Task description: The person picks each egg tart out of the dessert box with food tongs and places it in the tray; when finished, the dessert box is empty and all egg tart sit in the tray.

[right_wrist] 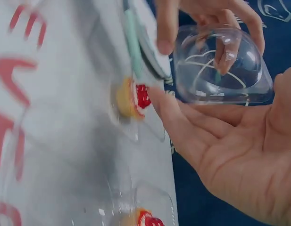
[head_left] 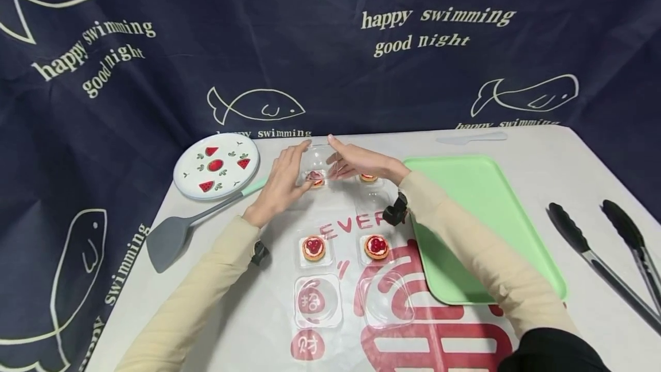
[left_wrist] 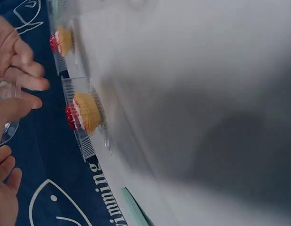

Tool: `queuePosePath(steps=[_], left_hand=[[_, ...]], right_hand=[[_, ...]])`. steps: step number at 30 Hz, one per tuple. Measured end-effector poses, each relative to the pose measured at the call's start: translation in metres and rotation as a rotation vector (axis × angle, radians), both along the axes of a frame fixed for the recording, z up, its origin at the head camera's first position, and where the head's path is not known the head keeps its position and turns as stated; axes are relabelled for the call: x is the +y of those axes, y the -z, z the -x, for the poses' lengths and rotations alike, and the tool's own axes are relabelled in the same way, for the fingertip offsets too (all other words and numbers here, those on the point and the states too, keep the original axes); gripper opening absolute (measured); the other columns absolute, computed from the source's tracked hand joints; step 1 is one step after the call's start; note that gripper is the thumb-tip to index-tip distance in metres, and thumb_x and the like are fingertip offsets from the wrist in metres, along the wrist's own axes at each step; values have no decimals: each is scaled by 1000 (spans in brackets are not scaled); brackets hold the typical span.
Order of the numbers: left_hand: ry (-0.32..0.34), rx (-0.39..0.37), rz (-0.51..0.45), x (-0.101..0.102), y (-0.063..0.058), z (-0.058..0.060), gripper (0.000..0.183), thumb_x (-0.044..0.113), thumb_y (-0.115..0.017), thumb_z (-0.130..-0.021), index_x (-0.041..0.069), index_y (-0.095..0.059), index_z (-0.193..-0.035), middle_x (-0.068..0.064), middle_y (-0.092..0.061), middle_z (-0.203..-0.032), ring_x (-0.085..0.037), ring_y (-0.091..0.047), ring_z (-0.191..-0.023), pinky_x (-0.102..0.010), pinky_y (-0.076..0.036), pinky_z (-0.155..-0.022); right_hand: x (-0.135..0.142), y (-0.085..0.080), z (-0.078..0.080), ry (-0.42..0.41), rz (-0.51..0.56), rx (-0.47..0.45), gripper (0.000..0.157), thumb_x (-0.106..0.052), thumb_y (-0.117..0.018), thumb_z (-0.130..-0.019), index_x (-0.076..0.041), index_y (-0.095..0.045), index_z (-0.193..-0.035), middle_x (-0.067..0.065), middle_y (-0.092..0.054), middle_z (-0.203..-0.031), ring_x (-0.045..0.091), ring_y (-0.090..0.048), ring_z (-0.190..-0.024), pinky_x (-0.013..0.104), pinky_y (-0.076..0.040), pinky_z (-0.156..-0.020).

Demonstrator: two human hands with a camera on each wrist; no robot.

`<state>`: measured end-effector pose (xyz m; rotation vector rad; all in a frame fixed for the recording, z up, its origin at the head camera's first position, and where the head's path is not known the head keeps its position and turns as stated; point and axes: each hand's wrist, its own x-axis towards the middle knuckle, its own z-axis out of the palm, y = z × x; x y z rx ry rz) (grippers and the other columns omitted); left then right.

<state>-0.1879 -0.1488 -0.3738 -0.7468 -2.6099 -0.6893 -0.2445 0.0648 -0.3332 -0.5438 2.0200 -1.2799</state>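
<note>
Both hands are at the far middle of the table, on either side of a clear plastic dome lid (head_left: 320,157). My left hand (head_left: 280,182) holds the lid's left side. My right hand (head_left: 364,161) grips its other side between thumb and fingers, as the right wrist view shows. Below the raised lid sits a red-topped tart (left_wrist: 86,113) in a clear plastic base, apart from the lid. A second tart (head_left: 368,177) stands beside it, partly behind the right wrist. Nearer are two more tarts, the left one (head_left: 313,248) and the right one (head_left: 377,247), on clear bases.
Clear lids lie nearer me, one on the left (head_left: 318,301) and one on the right (head_left: 389,300). A green tray (head_left: 465,217), black-tipped tongs (head_left: 594,257) and a pale knife (head_left: 472,138) are at right. At left are a patterned plate (head_left: 227,157) and a grey spatula (head_left: 170,240).
</note>
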Motion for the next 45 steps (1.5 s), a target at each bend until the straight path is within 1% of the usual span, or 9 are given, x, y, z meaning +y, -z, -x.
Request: queuePosePath(steps=[4, 7, 9, 12, 16, 21, 27, 37, 45], left_hand=[[9, 110, 35, 2, 1, -2, 82, 0, -76, -76, 0, -31, -145, -20, -53, -120, -34, -49, -111, -45, -46, -89], [21, 63, -1, 2, 2, -4, 87, 0, -76, -78, -1, -25, -148, -22, -51, -121, -34, -49, -112, -44, -45, -97], [28, -78, -89, 1, -1, -7, 91, 6, -76, -82, -3, -17, -151, -25, -49, -125, -36, -48, -117, -45, -42, -103], [-1, -388, -282, -1, -7, -11, 87, 19, -68, -93, -7, -9, -152, -29, -46, -130, -39, -47, -123, -46, -40, -109], [-63, -760, -509, -6, -16, -16, 72, 41, -41, -104, -10, -17, -149, -31, -47, -135, -40, -48, -127, -48, -38, -110], [-12, -975, -681, -11, -16, -18, 73, 49, -28, -105, -11, -30, -146, -28, -48, -137, -38, -47, -130, -44, -34, -115], [10, -929, -711, -17, -7, -20, 57, 32, -44, -104, -10, -37, -143, -25, -48, -140, -37, -46, -131, -44, -34, -114], [177, -738, -536, -28, 9, -26, 61, 5, -65, -92, -11, -35, -143, -27, -51, -137, -39, -48, -129, -45, -39, -111], [146, -564, -292, -32, 21, -30, 65, 9, -79, -81, -11, -48, -134, -24, -52, -124, -40, -55, -118, -49, -44, -105]], right_hand=[[-2, 0, -1, 11, 86, -197, 80, -56, -18, -103, 12, -44, -136, 29, -59, -124, 42, -56, -119, 50, -41, -108], [-2, 1, -3, 26, 102, -224, 76, -54, -23, -103, 11, -48, -133, 27, -61, -121, 42, -56, -118, 50, -40, -108], [-2, 1, -5, 27, 96, -206, 74, -52, -24, -103, 11, -49, -132, 27, -61, -122, 41, -55, -118, 49, -41, -108], [-3, 2, -7, 14, 85, -148, 71, -49, -26, -104, 13, -47, -134, 28, -58, -127, 41, -53, -121, 46, -42, -108], [-4, 4, -10, -20, 107, -62, 65, -42, -28, -106, 14, -46, -135, 29, -52, -135, 40, -51, -125, 44, -43, -107], [-4, 10, -15, -103, 137, 48, 57, -35, -31, -106, 10, -48, -137, 25, -48, -142, 36, -49, -129, 43, -44, -106], [1, 13, -20, -181, 43, 228, 52, -29, -46, -103, 7, -45, -140, 20, -48, -144, 33, -48, -131, 43, -41, -109], [2, 13, -27, -242, -169, 468, 69, -32, -74, -85, 4, -48, -137, 20, -59, -129, 29, -58, -118, 39, -50, -100], [-9, 20, -40, -226, -276, 554, 62, -34, -80, -80, -1, -52, -125, 19, -61, -121, 30, -58, -110, 42, -49, -96]])
